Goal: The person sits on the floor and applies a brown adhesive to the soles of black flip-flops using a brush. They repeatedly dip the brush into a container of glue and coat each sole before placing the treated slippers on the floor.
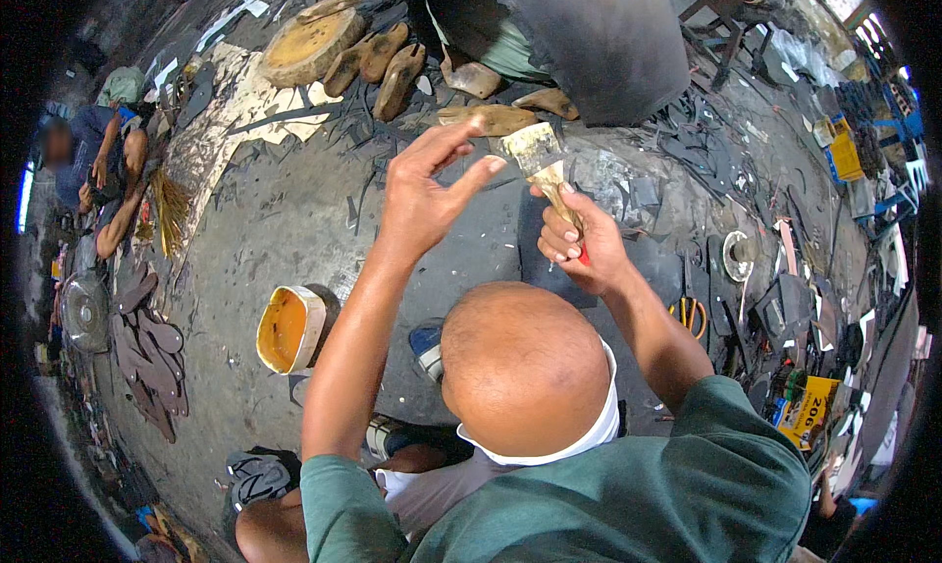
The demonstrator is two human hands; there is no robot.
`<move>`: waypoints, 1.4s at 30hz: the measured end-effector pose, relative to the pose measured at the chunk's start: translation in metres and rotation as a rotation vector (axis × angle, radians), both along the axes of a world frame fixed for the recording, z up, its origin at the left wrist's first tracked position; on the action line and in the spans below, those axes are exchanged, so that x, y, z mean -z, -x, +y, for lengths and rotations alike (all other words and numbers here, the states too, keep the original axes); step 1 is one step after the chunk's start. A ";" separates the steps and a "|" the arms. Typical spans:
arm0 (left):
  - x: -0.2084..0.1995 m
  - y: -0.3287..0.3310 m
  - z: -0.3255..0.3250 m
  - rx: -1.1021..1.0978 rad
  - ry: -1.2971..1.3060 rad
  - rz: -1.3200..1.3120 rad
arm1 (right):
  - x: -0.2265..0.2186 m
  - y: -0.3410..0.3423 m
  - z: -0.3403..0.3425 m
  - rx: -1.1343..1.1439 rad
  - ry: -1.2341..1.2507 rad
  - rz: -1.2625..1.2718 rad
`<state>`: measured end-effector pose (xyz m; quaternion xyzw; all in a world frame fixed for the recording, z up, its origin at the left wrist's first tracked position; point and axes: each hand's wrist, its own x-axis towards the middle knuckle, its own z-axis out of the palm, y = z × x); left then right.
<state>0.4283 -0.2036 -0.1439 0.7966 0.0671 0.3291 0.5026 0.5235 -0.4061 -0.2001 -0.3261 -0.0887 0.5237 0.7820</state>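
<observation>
My right hand (579, 239) is wrapped round the handle of a wide, flat paintbrush (545, 165). The brush tilts up and to the left, its bristles and ferrule caked with a pale yellowish coating. A bit of red shows by my right palm. My left hand (432, 190) is raised just left of the bristles, thumb and fingers apart, with nothing in it. It looks separate from the brush. Below and left of my left forearm stands a pale tub (306, 318) with amber, glue-like stuff (283, 329) inside. A dark flat sheet (491, 231) lies on the floor under my hands.
Wooden shoe lasts (397, 80) and a round wood block (312, 48) lie ahead, by a large dark curved sheet (628, 43). Scissors (692, 318) and a tape roll (738, 256) are at right. Dark sole pieces (147, 352) lie left; another person (108, 160) sits beyond.
</observation>
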 end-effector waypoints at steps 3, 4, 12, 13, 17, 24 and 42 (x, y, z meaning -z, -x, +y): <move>0.000 -0.003 -0.004 -0.048 -0.252 0.039 | -0.001 0.000 0.004 0.002 -0.019 0.004; 0.002 -0.004 -0.004 -0.051 -0.215 0.030 | -0.004 0.001 0.006 0.009 -0.018 0.007; 0.006 -0.011 -0.008 -0.200 -0.435 -0.247 | -0.006 -0.001 0.004 -0.029 -0.013 -0.022; 0.007 -0.013 -0.008 -0.210 -0.474 -0.254 | -0.006 -0.001 0.004 -0.023 -0.008 -0.018; 0.004 -0.020 -0.006 -0.218 -0.549 -0.224 | -0.004 0.001 0.002 -0.024 0.010 -0.024; 0.022 -0.025 -0.018 -0.109 -0.078 -0.067 | 0.004 -0.001 -0.018 0.049 0.093 -0.073; 0.185 -0.056 -0.028 -0.230 -0.372 0.304 | 0.230 -0.031 -0.057 0.774 0.803 -0.556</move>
